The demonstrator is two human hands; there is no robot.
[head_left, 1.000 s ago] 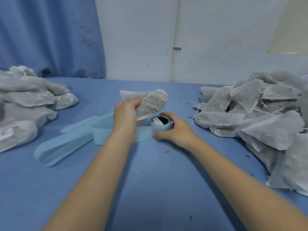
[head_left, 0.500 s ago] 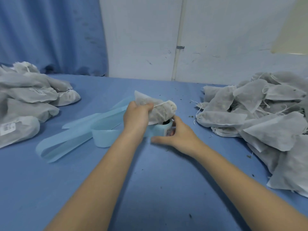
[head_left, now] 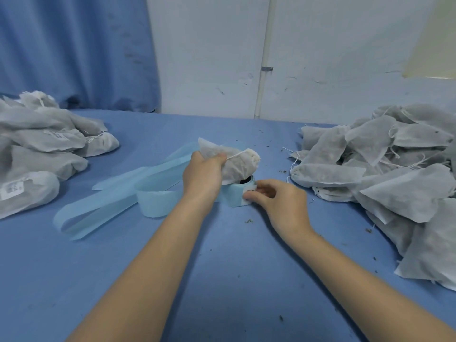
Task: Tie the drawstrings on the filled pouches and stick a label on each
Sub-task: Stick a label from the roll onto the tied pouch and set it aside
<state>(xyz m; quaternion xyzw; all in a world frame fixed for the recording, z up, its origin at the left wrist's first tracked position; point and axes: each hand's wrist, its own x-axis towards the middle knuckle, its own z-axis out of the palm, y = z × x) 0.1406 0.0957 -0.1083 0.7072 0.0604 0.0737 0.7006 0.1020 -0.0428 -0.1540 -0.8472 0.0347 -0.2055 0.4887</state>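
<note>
While the left hand (head_left: 202, 177) still grips a filled pouch (head_left: 238, 164) near the middle of the table (head_left: 222, 280), that pouch now sits lower than a second ago, tipped down so its rounded end covers the top of the label roll (head_left: 240, 197). One second back the pouch was held clear above the roll and the roll's open core showed fully; now only a dark sliver of the core is visible beneath the pouch. The right hand (head_left: 276, 203) has shifted from cupping the roll's side to pinching at a white label (head_left: 246, 197) on the roll's right edge, thumb and fingertips curled together on it.

Left to right: a heap of finished pouches (head_left: 42, 154) lies at the left edge, several bearing white printed labels. Beside it, loops of pale blue backing strip (head_left: 116, 201) trail from the roll across the table. The held pouch is grey-white, translucent non-woven fabric, plump with dark contents, its neck gathered; a thin white drawstring (head_left: 237, 155) runs taut from the left fingers across its upper face. Whether the string is knotted cannot be determined. At the right, a larger heap of unlabelled pouches (head_left: 385, 174) lies with loose strings hanging. Dark crumbs are scattered on the table near that heap.
</note>
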